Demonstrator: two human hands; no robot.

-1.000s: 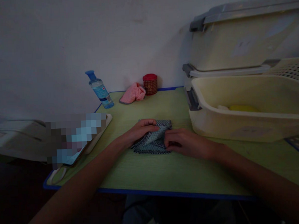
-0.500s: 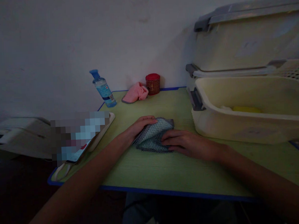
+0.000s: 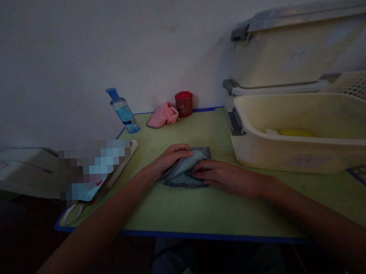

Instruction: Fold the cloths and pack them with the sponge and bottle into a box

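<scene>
A blue-green cloth (image 3: 184,172) with a dark checked border lies folded on the green table (image 3: 223,216), in front of me. My left hand (image 3: 173,155) grips its upper left part, the fingers curled over the far edge. From the right, my right hand (image 3: 222,175) has its fingers closed on the middle of the cloth, between the folded layers. The fingertips of that hand are partly hidden in the fabric.
At the back stand a blue bottle (image 3: 124,111), a crumpled pink cloth (image 3: 164,115) and a red-lidded canister (image 3: 184,104). On the right is a cream bin (image 3: 262,153) with a yellow thing (image 3: 295,132) inside. A blurred-out device (image 3: 96,173) lies at left.
The right fingers have shifted slightly left and curled further into the cloth. The left hand keeps its hold. The whole view has shifted slightly.
</scene>
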